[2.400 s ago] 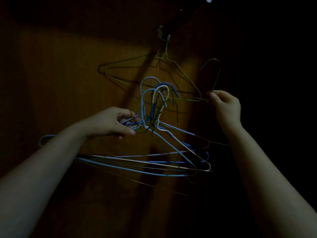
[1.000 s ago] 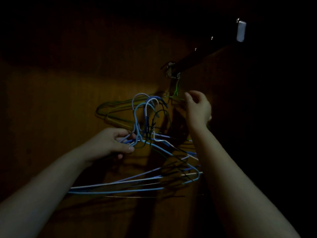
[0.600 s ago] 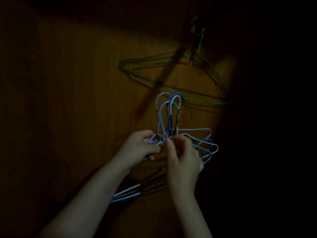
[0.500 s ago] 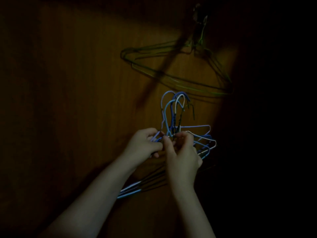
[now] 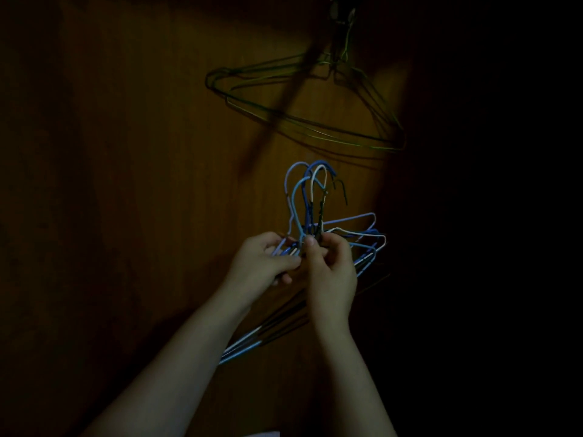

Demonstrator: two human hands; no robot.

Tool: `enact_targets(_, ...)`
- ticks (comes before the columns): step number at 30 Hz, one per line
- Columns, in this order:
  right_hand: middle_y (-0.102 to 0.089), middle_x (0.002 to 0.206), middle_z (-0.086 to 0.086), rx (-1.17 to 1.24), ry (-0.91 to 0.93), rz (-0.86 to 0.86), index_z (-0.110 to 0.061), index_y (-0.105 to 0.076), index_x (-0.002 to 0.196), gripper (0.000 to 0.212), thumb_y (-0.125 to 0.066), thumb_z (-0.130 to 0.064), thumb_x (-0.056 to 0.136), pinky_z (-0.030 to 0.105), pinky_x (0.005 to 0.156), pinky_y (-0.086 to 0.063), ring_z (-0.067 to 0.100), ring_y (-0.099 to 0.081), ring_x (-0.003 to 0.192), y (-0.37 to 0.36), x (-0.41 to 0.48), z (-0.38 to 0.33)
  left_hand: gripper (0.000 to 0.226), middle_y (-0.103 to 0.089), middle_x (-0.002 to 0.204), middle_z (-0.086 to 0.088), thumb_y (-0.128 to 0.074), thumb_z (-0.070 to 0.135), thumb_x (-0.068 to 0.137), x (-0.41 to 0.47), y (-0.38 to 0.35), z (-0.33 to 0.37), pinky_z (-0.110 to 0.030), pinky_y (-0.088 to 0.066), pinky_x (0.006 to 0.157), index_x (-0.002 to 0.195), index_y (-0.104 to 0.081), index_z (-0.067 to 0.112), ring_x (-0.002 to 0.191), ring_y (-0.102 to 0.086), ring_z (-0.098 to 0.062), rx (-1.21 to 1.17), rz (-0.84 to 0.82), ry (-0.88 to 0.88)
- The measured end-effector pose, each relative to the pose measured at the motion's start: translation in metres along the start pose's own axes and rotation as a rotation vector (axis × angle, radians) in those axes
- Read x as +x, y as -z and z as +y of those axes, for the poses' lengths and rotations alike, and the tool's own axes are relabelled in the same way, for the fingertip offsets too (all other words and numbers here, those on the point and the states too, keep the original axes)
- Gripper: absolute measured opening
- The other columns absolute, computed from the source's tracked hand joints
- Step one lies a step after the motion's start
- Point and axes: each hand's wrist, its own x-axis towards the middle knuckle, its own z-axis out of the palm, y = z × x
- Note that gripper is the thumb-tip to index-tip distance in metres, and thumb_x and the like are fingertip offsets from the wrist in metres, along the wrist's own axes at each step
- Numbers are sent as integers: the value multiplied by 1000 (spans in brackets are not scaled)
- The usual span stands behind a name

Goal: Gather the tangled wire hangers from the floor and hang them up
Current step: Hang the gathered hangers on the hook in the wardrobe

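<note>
A tangled bunch of blue and white wire hangers [image 5: 310,197] is held up in front of a dim wooden panel, hooks pointing upward. My left hand [image 5: 262,263] grips the bunch just below the hooks on its left side. My right hand [image 5: 331,269] pinches the twisted necks of the bunch right beside it, thumb tip up against the wires. The lower bars of the bunch run down behind both forearms. Above, several green wire hangers [image 5: 303,121] hang from a fitting [image 5: 342,14] at the top edge.
The wooden panel [image 5: 157,152] fills the left and centre, lit only in a patch around the hangers. The right side of the view is black. A pale scrap [image 5: 262,434] shows at the bottom edge.
My right hand left the hung green hangers and came down to pinch the necks of the bunch beside my left hand. In the last half second both hands barely shifted.
</note>
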Motion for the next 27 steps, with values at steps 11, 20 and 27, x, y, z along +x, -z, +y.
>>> enact_targets(11,-51,64,-23,-201,134,94,-28,-53,90,10,-63,-31,88,46,90,-46,15,-63,80,10,-4,-2,20,-60,66,-2,-61,-9,82,-8,-9,2,-21,-47,48,82,-56,10,44,-55,-1,-62,40,-7)
enact_targets(20,-70,97,9,-383,363,166,-9,-62,109,20,-59,-19,92,40,84,-50,30,-66,91,64,41,-8,25,-52,55,4,-58,-6,84,3,16,25,-12,-35,38,80,-54,18,34,-43,1,176,-1,-57)
enact_targets(27,-66,82,-7,-364,450,91,-25,-61,96,14,-55,-13,94,18,73,-44,11,-63,81,124,89,-39,21,-51,50,7,-63,-3,83,19,53,68,-11,-38,38,80,-56,17,38,-46,1,412,-182,-151)
